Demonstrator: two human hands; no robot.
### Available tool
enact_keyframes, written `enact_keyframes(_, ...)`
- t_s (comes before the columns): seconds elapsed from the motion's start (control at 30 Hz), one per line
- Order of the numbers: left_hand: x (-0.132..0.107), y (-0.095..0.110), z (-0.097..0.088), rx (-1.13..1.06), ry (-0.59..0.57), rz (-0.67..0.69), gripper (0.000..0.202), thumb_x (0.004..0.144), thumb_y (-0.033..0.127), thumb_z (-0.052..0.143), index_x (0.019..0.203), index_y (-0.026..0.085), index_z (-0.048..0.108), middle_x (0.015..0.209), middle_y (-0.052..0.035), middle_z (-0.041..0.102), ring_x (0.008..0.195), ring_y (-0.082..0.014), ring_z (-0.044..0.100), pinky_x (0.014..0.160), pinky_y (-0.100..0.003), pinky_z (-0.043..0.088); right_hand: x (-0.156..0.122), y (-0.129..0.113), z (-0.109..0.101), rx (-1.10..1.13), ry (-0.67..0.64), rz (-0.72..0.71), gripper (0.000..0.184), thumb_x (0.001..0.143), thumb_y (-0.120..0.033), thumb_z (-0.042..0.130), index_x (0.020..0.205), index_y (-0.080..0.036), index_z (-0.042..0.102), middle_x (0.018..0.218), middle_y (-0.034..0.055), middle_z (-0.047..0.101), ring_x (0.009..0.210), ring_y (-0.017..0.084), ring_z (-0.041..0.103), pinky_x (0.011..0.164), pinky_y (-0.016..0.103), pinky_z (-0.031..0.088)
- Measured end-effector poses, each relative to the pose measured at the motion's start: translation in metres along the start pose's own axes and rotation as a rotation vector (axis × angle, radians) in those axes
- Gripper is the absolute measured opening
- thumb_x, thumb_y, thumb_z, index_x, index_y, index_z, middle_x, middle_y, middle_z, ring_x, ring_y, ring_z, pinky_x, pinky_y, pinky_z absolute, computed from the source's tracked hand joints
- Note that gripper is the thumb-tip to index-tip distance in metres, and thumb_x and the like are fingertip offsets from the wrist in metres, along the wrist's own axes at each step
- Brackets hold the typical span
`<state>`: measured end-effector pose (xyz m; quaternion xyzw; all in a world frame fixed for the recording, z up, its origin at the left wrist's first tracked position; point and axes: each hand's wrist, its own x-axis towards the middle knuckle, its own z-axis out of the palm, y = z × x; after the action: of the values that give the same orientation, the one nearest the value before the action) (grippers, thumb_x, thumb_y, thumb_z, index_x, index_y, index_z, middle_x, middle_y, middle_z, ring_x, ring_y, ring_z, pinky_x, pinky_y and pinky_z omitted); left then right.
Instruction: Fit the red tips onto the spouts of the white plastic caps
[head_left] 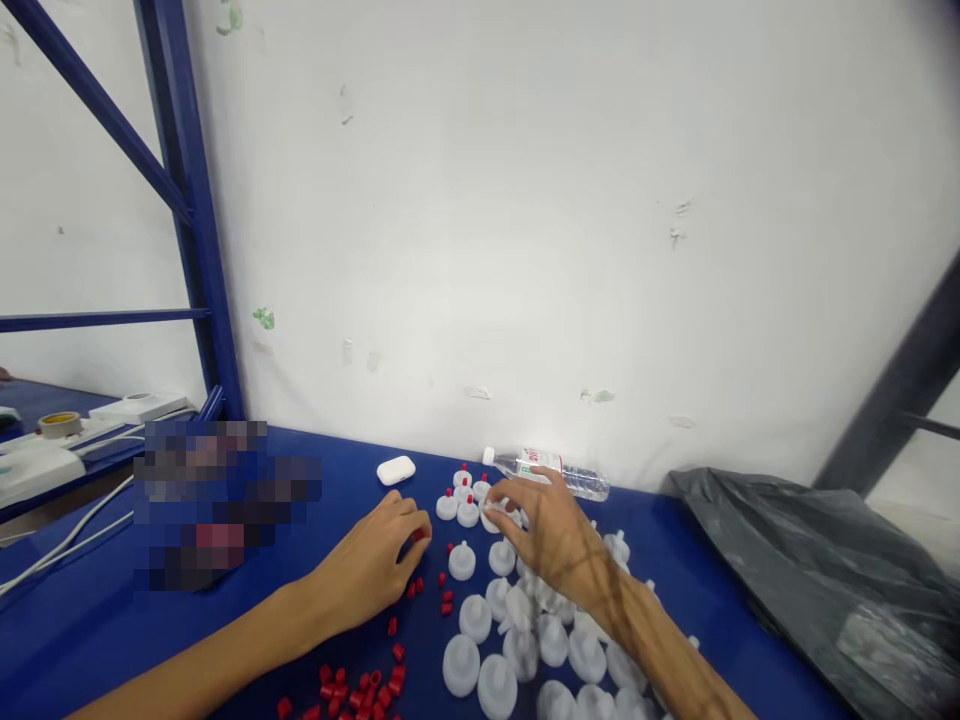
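Note:
My left hand [384,553] is curled over the blue table, and a bit of red, like a small red cap, shows between its fingers. Below it lie scattered red caps [364,692]. My right hand [546,530] reaches in from the right, thumb and forefinger pinched at a white nozzle lid [493,517], partly hidden by the fingers. Just behind the fingertips stands a group of white lids with red tips [467,512]. Plain white nozzle lids [498,686] crowd below and under my right forearm, which hides some of them.
Against the wall lies a clear plastic bottle [585,482], with a white earbud-like case [396,470] to its left. A dark grey plastic bag [795,540] covers the right side. At left are a blurred patch, white cables [82,540] and a blue metal frame [199,220].

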<state>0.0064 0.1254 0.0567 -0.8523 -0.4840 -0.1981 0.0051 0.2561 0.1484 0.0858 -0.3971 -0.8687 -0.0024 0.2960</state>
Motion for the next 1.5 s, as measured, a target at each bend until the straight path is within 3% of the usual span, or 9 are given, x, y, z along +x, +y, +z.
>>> enact_keyframes(0.13, 0.000, -0.002, 0.002, -0.003, 0.001, 0.007, 0.009, 0.098, 0.024, 0.062, 0.093, 0.017, 0.065, 0.093, -0.0010, 0.068, 0.091, -0.0194, 0.066, 0.083, -0.040, 0.058, 0.023, 0.002, 0.001, 0.056, -0.229, -0.049, 0.012, 0.085, -0.026, 0.079, 0.089, -0.021, 0.069, 0.086, -0.0018, 0.075, 0.083, 0.018, 0.071, 0.092, 0.042, 0.053)
enact_keyframes(0.23, -0.001, -0.002, 0.002, -0.018, -0.002, 0.012, 0.009, 0.097, 0.024, 0.062, 0.092, 0.017, 0.065, 0.093, -0.0011, 0.068, 0.091, -0.0196, 0.066, 0.085, -0.041, 0.057, 0.034, 0.009, -0.005, 0.049, -0.320, -0.033, 0.021, 0.088, -0.038, 0.076, 0.090, -0.018, 0.070, 0.091, 0.0005, 0.074, 0.088, 0.019, 0.070, 0.086, 0.042, 0.056)
enact_keyframes(0.4, -0.001, -0.001, 0.003, -0.059, 0.008, 0.000, 0.011, 0.099, 0.024, 0.059, 0.091, 0.017, 0.065, 0.091, -0.0006, 0.066, 0.091, -0.0196, 0.065, 0.083, -0.040, 0.056, 0.043, 0.034, -0.010, -0.060, -0.285, 0.135, 0.024, 0.099, -0.041, 0.061, 0.102, -0.018, 0.067, 0.099, 0.0030, 0.071, 0.092, 0.020, 0.068, 0.088, 0.044, 0.056)
enact_keyframes(0.73, 0.000, 0.001, -0.001, -0.174, 0.048, 0.000, 0.020, 0.102, 0.026, 0.050, 0.087, 0.018, 0.062, 0.085, 0.0002, 0.062, 0.087, -0.0197, 0.061, 0.082, -0.040, 0.052, 0.036, 0.065, 0.014, 0.011, -0.277, 0.279, 0.026, 0.097, -0.039, 0.066, 0.111, -0.018, 0.065, 0.111, 0.0054, 0.068, 0.096, 0.021, 0.067, 0.085, 0.043, 0.058)
enact_keyframes(0.9, 0.000, 0.007, -0.014, -0.254, 0.135, -0.017, 0.026, 0.106, 0.029, 0.037, 0.098, 0.022, 0.060, 0.097, -0.0022, 0.063, 0.097, -0.0224, 0.058, 0.091, -0.044, 0.047, 0.040, 0.042, -0.007, 0.190, -0.200, 0.214, 0.025, 0.100, -0.038, 0.059, 0.115, -0.017, 0.061, 0.102, 0.0036, 0.068, 0.085, 0.018, 0.067, 0.077, 0.038, 0.058)
enact_keyframes(1.03, -0.002, 0.011, -0.019, -0.273, 0.189, -0.041, 0.024, 0.105, 0.036, 0.036, 0.110, 0.025, 0.056, 0.097, -0.0022, 0.063, 0.097, -0.0239, 0.056, 0.091, -0.043, 0.046, 0.041, 0.001, -0.025, 0.299, -0.287, 0.096, 0.008, 0.096, -0.027, 0.060, 0.104, -0.023, 0.061, 0.087, -0.0023, 0.068, 0.077, 0.015, 0.065, 0.073, 0.031, 0.052)
enact_keyframes(1.2, -0.003, 0.010, -0.015, -0.274, 0.165, 0.020, 0.015, 0.101, 0.031, 0.045, 0.104, 0.023, 0.057, 0.090, -0.0013, 0.062, 0.089, -0.0233, 0.058, 0.081, -0.041, 0.048, 0.038, -0.041, -0.034, 0.392, -0.456, -0.008, 0.041, 0.087, -0.050, 0.072, 0.119, -0.031, 0.055, 0.086, -0.0052, 0.069, 0.077, 0.016, 0.066, 0.063, 0.026, 0.047)
enact_keyframes(1.3, -0.005, 0.012, -0.018, -0.268, 0.147, 0.062, 0.013, 0.100, 0.025, 0.046, 0.105, 0.020, 0.057, 0.090, -0.0011, 0.062, 0.088, -0.0217, 0.059, 0.079, -0.040, 0.048, 0.037, -0.047, -0.031, 0.334, -0.435, -0.006, 0.050, 0.085, -0.057, 0.072, 0.121, -0.029, 0.052, 0.084, -0.0029, 0.067, 0.080, 0.020, 0.065, 0.062, 0.029, 0.044)
enact_keyframes(1.5, -0.010, 0.021, -0.028, -0.232, 0.077, 0.193, 0.014, 0.099, 0.022, 0.042, 0.101, 0.022, 0.056, 0.089, -0.0008, 0.062, 0.083, -0.0209, 0.053, 0.074, -0.037, 0.045, 0.036, -0.043, -0.023, 0.202, -0.397, -0.026, 0.056, 0.081, -0.051, 0.081, 0.124, -0.027, 0.053, 0.089, -0.0001, 0.068, 0.076, 0.021, 0.063, 0.064, 0.031, 0.040)
